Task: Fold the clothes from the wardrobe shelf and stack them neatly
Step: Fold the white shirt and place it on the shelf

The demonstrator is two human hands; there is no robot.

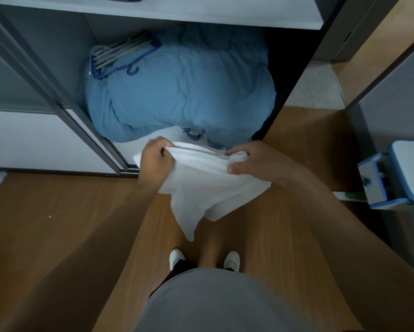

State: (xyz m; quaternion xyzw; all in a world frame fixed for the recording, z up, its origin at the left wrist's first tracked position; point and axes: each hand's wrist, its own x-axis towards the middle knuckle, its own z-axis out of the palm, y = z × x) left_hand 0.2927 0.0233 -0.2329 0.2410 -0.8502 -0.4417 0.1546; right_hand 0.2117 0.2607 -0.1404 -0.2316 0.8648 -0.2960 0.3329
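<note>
Fingers point(164, 152) of your left hand point(156, 164) and right hand point(251, 161) pinch the white cloth point(201, 188) near the blue quilt point(182, 87); nothing looks folded yet.

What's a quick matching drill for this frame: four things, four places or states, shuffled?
Things
1. white cloth
2. blue duvet
3. hangers
4. white shoes

Places or states
A. lying at the far left edge of the bedding
B. gripped in the air by the left hand and right hand
C. standing on the wooden floor, low in the view
D. bundled inside the open wardrobe

Pairs: 1-B, 2-D, 3-A, 4-C
</note>
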